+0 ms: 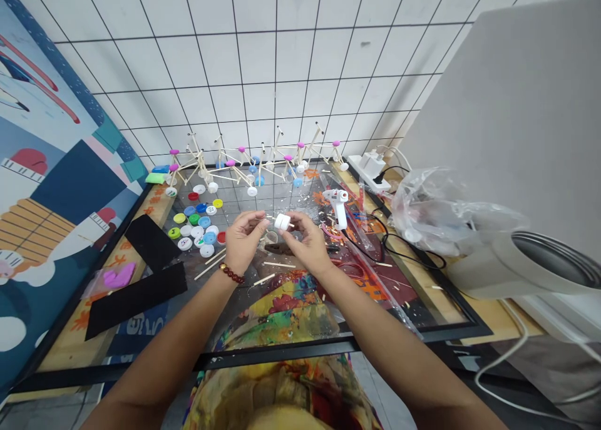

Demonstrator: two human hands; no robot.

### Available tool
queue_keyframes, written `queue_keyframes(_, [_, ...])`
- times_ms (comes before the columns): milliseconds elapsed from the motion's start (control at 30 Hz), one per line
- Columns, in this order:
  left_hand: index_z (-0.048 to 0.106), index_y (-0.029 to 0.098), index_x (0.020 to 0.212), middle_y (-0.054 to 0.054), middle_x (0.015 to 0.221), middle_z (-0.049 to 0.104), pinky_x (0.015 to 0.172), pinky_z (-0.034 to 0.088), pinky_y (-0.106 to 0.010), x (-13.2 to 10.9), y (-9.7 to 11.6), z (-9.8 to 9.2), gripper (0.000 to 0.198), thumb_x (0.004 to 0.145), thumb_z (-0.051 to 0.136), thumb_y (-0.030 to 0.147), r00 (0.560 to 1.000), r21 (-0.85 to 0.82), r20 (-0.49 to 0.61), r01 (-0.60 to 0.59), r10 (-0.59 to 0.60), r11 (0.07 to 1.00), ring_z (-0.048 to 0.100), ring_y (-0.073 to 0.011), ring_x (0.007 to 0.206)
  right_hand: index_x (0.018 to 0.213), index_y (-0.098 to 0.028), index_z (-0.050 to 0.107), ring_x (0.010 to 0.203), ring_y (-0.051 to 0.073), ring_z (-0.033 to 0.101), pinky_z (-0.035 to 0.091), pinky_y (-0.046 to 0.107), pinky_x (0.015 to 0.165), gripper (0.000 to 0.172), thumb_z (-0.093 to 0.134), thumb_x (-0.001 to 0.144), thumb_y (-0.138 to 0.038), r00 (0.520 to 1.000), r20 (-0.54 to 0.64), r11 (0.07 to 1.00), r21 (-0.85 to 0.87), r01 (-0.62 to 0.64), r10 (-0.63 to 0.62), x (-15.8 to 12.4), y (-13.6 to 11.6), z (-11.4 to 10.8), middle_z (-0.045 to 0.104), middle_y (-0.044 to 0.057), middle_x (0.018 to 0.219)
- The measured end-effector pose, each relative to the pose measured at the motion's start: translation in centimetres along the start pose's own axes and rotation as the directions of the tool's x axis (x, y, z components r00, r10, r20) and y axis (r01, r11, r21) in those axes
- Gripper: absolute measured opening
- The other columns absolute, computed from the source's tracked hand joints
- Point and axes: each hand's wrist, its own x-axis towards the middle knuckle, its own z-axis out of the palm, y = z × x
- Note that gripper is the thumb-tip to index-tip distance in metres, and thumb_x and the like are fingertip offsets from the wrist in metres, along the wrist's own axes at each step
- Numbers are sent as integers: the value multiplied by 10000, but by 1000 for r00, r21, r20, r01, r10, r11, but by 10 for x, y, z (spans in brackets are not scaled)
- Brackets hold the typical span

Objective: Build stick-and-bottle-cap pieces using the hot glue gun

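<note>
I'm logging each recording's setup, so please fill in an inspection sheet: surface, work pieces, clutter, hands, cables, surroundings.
Surface: glossy, black-framed tabletop, strewn with pale scraps.
Work pieces: white piece between the hands; loose caps at left; stick models along the far side; glue gun at right.
Clutter: black strips at left; clear plastic bag at right.
Hands: right hand pinches the white piece; left hand is close beside it, its exact grip too small to tell.
Cables: black cable from the glue gun; white cable at lower right.
Surroundings: tiled wall ahead, illustrated panel left, grey panel right.
</note>
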Motion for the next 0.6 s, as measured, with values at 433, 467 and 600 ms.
queue_keyframes(433, [695, 193, 744, -41, 837, 663, 770, 487, -290, -5, 5, 0, 105, 800, 677, 280, 985, 186, 126, -138, 115, 973, 612, -175, 819, 1060, -221, 620, 838, 177, 634, 540, 333, 783, 246, 605, 815, -198, 983, 85, 971, -161, 175, -163, -3, -8, -2, 692, 45, 982])
queue_keyframes(467, [681, 192, 769, -34, 823, 659, 754, 487, -285, -5, 2, 0, 115, 818, 658, 294, 988, 184, 123, -113, 91, 976, 606, -168, 791, 1059, -220, 620, 839, 178, 640, 541, 334, 788, 248, 614, 811, -205, 987, 79, 978, -146, 147, -137, -3, -7, -1, 694, 43, 978])
queue_keyframes(600, [646, 188, 840, -29, 835, 670, 715, 504, -276, -5, -3, 1, 181, 838, 649, 369, 995, 67, 91, 26, -32, 997, 606, -147, 739, 1076, -212, 607, 853, 180, 658, 544, 343, 818, 279, 662, 804, -241, 997, 65, 997, -58, 47, -43, -3, -4, 2, 696, 44, 972])
